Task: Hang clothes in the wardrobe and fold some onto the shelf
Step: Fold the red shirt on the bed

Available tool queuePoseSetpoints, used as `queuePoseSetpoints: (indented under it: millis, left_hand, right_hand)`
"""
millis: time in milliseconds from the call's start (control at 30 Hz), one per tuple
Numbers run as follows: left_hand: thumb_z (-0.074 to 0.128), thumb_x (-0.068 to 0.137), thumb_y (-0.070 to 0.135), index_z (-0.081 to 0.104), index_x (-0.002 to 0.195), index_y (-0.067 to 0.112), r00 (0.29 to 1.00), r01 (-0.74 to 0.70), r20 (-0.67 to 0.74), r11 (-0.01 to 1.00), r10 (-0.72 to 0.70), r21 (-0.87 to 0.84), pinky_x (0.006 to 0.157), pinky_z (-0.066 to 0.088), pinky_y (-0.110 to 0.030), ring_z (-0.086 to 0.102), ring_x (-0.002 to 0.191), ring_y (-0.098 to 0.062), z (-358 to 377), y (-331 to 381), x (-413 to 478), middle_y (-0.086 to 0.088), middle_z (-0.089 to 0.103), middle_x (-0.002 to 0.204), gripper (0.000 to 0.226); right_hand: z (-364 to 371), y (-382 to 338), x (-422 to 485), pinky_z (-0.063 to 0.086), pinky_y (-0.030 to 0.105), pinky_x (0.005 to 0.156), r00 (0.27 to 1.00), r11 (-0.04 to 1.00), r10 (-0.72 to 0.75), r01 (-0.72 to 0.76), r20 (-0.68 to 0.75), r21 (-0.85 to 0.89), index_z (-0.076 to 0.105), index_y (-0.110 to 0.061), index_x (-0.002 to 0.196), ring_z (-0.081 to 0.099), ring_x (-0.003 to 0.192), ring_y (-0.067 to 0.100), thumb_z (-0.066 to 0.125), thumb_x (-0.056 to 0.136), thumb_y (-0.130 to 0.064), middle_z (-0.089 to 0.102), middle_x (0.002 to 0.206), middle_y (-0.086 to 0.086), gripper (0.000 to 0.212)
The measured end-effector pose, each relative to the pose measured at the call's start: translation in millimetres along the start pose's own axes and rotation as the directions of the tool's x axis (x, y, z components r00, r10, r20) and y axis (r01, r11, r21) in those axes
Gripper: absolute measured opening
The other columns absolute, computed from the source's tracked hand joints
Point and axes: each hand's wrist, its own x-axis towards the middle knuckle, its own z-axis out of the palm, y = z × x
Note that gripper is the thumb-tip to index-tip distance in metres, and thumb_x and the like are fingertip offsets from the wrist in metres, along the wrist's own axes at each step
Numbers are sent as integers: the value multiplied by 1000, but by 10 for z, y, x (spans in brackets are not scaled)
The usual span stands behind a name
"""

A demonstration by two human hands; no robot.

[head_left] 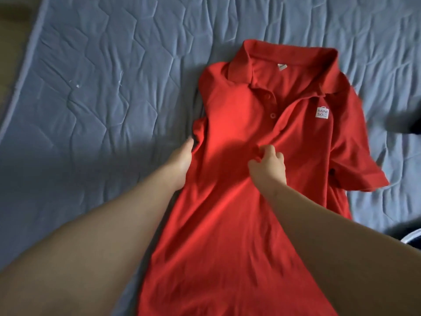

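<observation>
A red polo shirt (250,124) lies face up on a blue quilted mattress (102,76), collar at the far end, a small white logo patch on its chest. Its left side is folded under, while the right sleeve spreads out to the right. My left hand (182,163) lies along the shirt's folded left edge, its fingers tucked under the fabric. My right hand (268,165) pinches a bunch of the red cloth at the middle of the chest, just below the button placket.
A dark garment (407,124) lies at the right edge of the mattress. A dark item with a white rim (410,238) shows lower right. The mattress's left edge (27,71) runs diagonally, with brown floor beyond it.
</observation>
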Motion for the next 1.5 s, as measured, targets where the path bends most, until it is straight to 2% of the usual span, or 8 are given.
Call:
queuePoseSetpoints:
  millis: [100,233,467,667,833,1167,1367,1500]
  left_hand:
    - [37,88,65,64,102,14,986,59,164,967,-18,-248,72,52,-37,66,86,-21,252,370,117,-7,71,91,59]
    - [50,93,37,64,90,13,972,-83,189,952,143,-294,89,50,-40,64,79,-18,563,682,108,-2,68,85,28]
    - [65,76,-8,56,77,19,609,-746,-614,625,502,-230,85,49,-38,59,79,-18,-187,820,114,-2,61,81,28]
    - [67,83,10,59,106,10,808,-533,-345,842,477,-84,80,52,-37,62,86,-22,-271,750,356,-8,64,99,24]
    - [69,79,7,53,76,21,623,-592,-549,795,557,135,78,51,-32,58,81,-18,-286,876,422,-7,64,92,21]
    - [59,86,3,37,135,7,649,-585,-514,800,560,134,96,43,-31,55,102,-18,-174,847,138,-12,52,131,54]
    - [44,90,7,42,135,29,200,-492,4,97,980,865,81,45,-42,53,111,-30,201,862,-254,-3,54,129,51]
    - [51,90,25,16,145,39,798,-363,376,-121,471,924,106,33,-45,32,135,-26,587,651,-224,1,26,152,67]
  right_hand:
    - [-11,-89,414,40,36,97,997,997,64,-66,40,35,46,-21,121,46,114,35,54,83,-21,40,125,11,39]
    - [1,-10,706,42,41,100,978,981,149,-165,149,101,47,-27,103,48,111,32,62,79,-26,35,115,6,28]
    - [-42,15,837,40,34,82,956,951,214,-251,201,181,46,-26,84,43,81,17,63,78,-31,36,108,3,19]
    - [-10,-17,859,41,42,99,964,958,212,-238,162,159,41,-26,73,47,107,31,64,78,-31,35,105,5,24]
    - [5,-18,856,39,43,101,966,955,211,-236,148,178,41,-26,73,47,110,32,66,76,-31,35,106,5,25]
    - [-113,112,604,42,29,88,973,935,87,-153,212,320,56,-19,111,47,93,17,67,80,-21,38,111,4,33]
    - [-263,154,417,48,42,94,973,894,108,-185,205,408,54,-13,114,58,101,29,67,79,-16,52,119,16,37]
    - [-431,294,316,49,37,84,987,896,82,-133,135,423,55,-11,112,58,88,23,64,80,-13,56,99,9,33]
